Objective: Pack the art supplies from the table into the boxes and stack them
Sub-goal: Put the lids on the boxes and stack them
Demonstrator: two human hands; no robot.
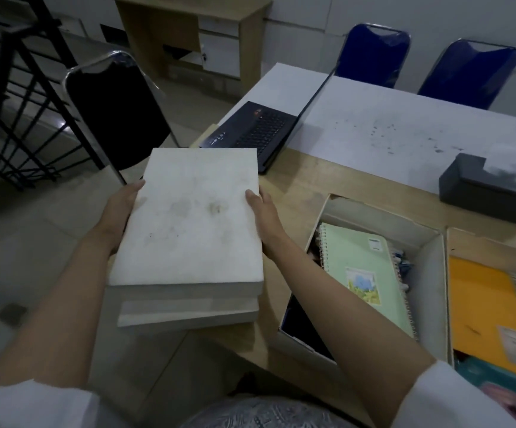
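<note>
- Left hand (120,211): grips the left edge of the top white box (188,220); thumb lies on the lid, the remaining fingers are hidden beneath.
- Right hand (263,211): grips the right edge of the same box; thumb rests on the lid surface, the other fingers are out of sight below the edge.
- Top white box: closed, lid stained, seated on the lower white box (188,313). The stack is slightly misaligned and sits at the left corner of the wooden table (312,180), partly past its edge.
- Open box (429,273): on the table, just right of the right forearm; contains a green spiral notebook (365,273) lying over pens and a dark item.
- Second open box (449,242): touching the first on its right; contains an orange spiral notebook (491,310).
- Laptop (250,131): open, beyond the stack.
- Dark grey case (491,196): far right of the table.
- Black chair (117,112): left of the table.
</note>
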